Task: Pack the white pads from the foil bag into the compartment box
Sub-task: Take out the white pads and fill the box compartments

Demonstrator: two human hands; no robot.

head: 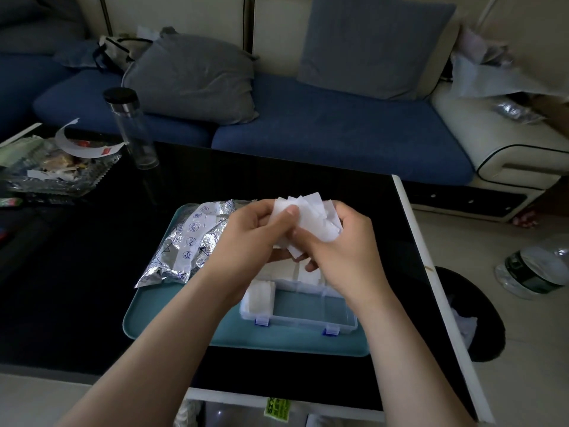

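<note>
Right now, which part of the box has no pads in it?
The long front compartment, by the blue latches: only teal shows through it. The left compartment and the back ones hold white pads.

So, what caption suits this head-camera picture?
Left hand and right hand grip white pads above the compartment box, foil bag beside it on a teal tray.

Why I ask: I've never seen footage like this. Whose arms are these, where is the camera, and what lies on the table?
No machine here: a person works with bare hands, filmed by one camera worn on the head, looking down. The left hand and right hand together hold a bunch of white pads above a clear compartment box, which already has pads in some sections. The box and a crumpled foil bag lie on a teal tray on a dark table.
</note>
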